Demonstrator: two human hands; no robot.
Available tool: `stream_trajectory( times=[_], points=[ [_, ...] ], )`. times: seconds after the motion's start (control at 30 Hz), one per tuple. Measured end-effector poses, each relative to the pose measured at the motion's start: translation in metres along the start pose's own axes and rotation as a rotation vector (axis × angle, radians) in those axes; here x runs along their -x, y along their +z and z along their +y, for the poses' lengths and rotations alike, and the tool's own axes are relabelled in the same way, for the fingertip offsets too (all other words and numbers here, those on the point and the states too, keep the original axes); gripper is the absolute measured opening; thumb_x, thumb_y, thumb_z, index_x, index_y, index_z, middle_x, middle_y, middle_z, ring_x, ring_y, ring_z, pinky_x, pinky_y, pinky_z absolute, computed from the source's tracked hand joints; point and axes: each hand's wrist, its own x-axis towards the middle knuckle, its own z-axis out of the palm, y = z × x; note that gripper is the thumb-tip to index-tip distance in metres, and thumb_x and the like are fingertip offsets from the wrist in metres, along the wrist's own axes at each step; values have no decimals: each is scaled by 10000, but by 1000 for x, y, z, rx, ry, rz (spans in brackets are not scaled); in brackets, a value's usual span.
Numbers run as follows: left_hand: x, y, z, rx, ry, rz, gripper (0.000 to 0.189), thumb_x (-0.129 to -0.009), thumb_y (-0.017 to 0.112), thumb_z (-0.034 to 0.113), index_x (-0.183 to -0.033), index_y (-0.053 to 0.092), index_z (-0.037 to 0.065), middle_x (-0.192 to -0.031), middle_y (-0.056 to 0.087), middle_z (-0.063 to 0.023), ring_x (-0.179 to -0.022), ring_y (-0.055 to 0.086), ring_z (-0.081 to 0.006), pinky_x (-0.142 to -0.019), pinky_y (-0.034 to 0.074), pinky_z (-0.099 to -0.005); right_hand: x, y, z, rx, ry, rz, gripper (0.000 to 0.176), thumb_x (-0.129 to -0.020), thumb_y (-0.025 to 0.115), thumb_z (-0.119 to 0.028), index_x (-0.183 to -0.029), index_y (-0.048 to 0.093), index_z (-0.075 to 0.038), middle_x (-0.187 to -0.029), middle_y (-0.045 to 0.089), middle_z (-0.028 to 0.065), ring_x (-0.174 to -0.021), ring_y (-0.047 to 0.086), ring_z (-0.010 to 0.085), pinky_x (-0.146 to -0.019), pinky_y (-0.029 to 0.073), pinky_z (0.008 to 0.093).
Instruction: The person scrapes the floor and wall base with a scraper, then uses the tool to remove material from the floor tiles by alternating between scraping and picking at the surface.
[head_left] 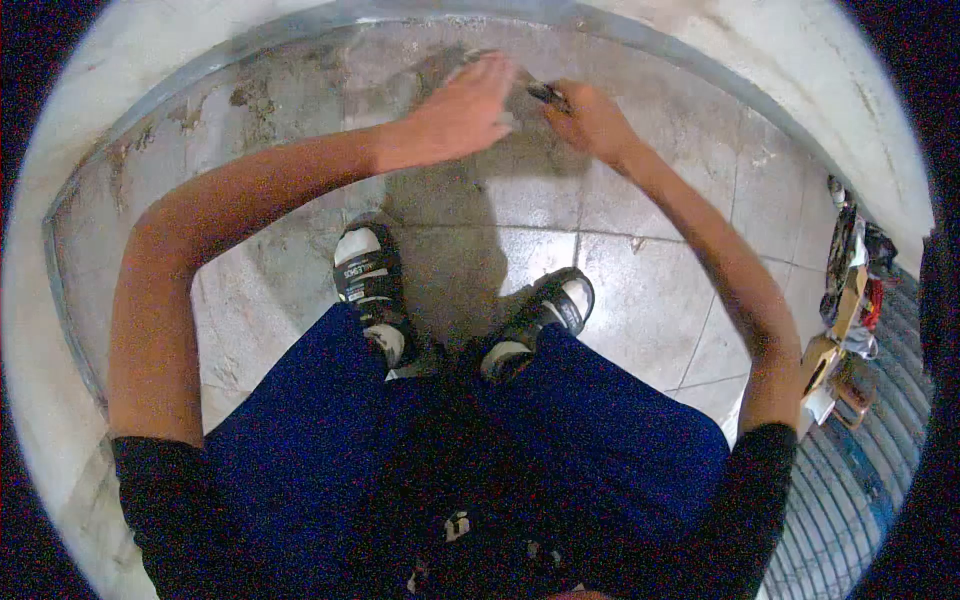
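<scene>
My right hand [590,122] is wrapped round a slim tool with a dark handle [545,93], whose thin front end points up and left towards my other hand. Its exact kind I cannot tell. Just left of it, my left hand [455,118] is smeared by motion, with its fingers stretched out and its thumb apart. The left fingertips overlap the area near the tool's front end. Both hands are over the grey tiled floor [640,290], close to the wall's foot.
Below the hands are my two feet in black strapped sandals [370,285] and white socks. A pale wall [720,40] curves round the floor's far side. At the right, boxes and odds and ends [850,300] lie beside a ribbed metal shutter [850,500]. Stains mark the floor at the upper left.
</scene>
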Motion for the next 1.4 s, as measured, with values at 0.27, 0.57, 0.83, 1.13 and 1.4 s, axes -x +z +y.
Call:
stream_trajectory(
  times=[0.27,0.57,0.83,1.13,1.4],
  points=[
    [-52,42,140,26,470,-260,127,-708,583,97,-712,678,13,-689,649,-180,-703,659,-347,-642,547,-425,188,12,11,-44,377,258,293,-833,619,-239,-1073,641,-72,-795,649,201,-689,631,370,-610,496,417],
    [55,138,220,476,84,-160,378,-794,520,159,-1140,557,12,-1207,532,-166,-1158,499,-308,-950,429,-415,279,88,-13,-63,566,362,245,-814,651,-223,-1026,680,-103,-711,639,150,-599,631,310,-555,498,396],
    [1,127,130,428,-167,224,268,-747,558,124,-1000,600,47,-1073,587,-141,-1014,560,-338,-852,488,-425,149,87,-12,135,476,296,213,-845,590,-216,-1024,650,-117,-684,635,170,-592,629,330,-526,494,426],
    [33,132,179,525,-352,391,300,-714,585,165,-992,630,59,-1115,612,-137,-983,589,-343,-825,483,-446,188,57,-33,36,569,265,150,-836,595,-233,-849,671,-105,-683,637,171,-614,629,349,-540,486,429],
    [-32,131,114,585,-390,292,236,-758,548,137,-953,658,64,-1079,631,-148,-977,597,-342,-820,480,-430,122,22,-16,-21,463,316,158,-853,562,-195,-899,652,-75,-727,639,192,-639,624,361,-582,486,441]
  ],
)
